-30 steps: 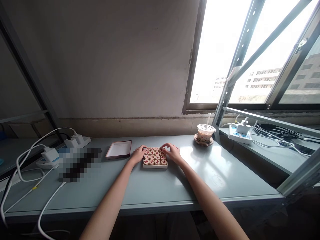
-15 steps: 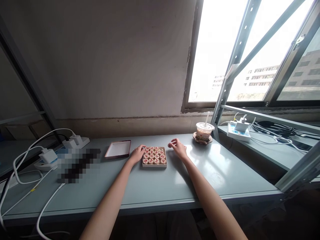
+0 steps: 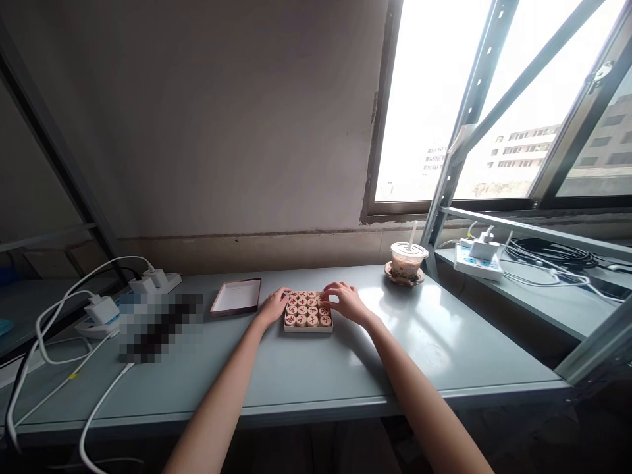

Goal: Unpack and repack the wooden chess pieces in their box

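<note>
A shallow box (image 3: 309, 330) on the desk holds rows of round, light wooden Chinese chess pieces (image 3: 313, 311) with red characters facing up. My left hand (image 3: 274, 307) rests against the box's left side, its fingers stretched toward the back left corner. Over the back right corner, my right hand (image 3: 344, 300) has its fingertips bent together on a chess piece at the end of the back row. Those fingers hide most of that piece and part of the corner.
Left of the box lies an open lid (image 3: 236, 296) with a dark red rim. A lidded drink cup (image 3: 407, 262) with a straw stands at the back right. Power strips (image 3: 101, 322) and white cables are at the left. A metal shelf post (image 3: 447, 178) rises beside the window.
My right hand has moved left with a chess piece, from beside the box to over its back right corner. My left hand stays at the box's left side. The view has shifted slightly.
</note>
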Tool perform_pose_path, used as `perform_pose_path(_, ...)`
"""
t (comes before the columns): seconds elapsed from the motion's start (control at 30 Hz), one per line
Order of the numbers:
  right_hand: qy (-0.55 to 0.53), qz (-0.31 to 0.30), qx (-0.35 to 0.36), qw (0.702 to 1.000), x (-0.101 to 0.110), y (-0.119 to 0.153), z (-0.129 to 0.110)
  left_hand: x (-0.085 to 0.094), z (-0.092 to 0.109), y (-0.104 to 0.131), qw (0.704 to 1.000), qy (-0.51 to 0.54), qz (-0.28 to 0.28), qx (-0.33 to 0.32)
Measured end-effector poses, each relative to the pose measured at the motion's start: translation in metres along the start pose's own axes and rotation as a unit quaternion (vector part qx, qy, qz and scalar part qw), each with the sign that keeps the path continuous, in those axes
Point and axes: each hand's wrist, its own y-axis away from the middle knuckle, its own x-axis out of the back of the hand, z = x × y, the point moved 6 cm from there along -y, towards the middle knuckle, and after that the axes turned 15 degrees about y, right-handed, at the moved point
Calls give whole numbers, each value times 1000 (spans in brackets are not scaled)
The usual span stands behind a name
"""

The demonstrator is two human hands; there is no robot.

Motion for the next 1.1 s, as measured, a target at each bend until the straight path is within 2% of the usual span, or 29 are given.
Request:
perform_pose_path(0.1,-18,18,-13,1000,2,0,3,0,0,0,1000,-3,0,-1)
perform_pose_path(0.27,-108,6,-39,993,6,-2,6,1,0,0,1000,-1,4,-9)
perform_pose_path(0.37,-122,25,-91,988,12,-1,16,1,-1,-1,1000,1,11,-10)
perform_pose_path(0.43,-117,16,-130,984,12,1,26,1,-2,-1,1000,1,12,-7)
perform_pose_path(0.5,-86,-22,-160,983,7,4,38,1,-2,-1,1000,0,11,-5)
perform_pose_path(0.57,-4,-32,-188,982,4,7,50,1,-1,-1,1000,-4,11,-6)
perform_pose_path(0.67,126,46,-211,968,13,10,61,0,0,-1,1000,-19,8,-8)
perform_pose_path(0.73,121,85,-176,973,19,9,55,0,0,-1,1000,-26,7,-7)
perform_pose_path(0.77,89,83,-137,983,19,8,48,-1,0,-1,1000,-26,8,-7)
perform_pose_path(0.83,2,37,-39,999,18,5,27,-1,0,-1,1000,-25,8,-9)
perform_pose_path(0.9,-63,-35,33,997,14,4,7,-1,0,-1,1000,-24,3,-11)
perform_pose_path(1.0,-93,-99,48,990,8,6,-7,-1,1,0,1000,-25,-1,-11)
perform_pose_path(1.1,-115,-102,39,987,8,6,-8,-1,0,0,1000,-25,-1,-15)
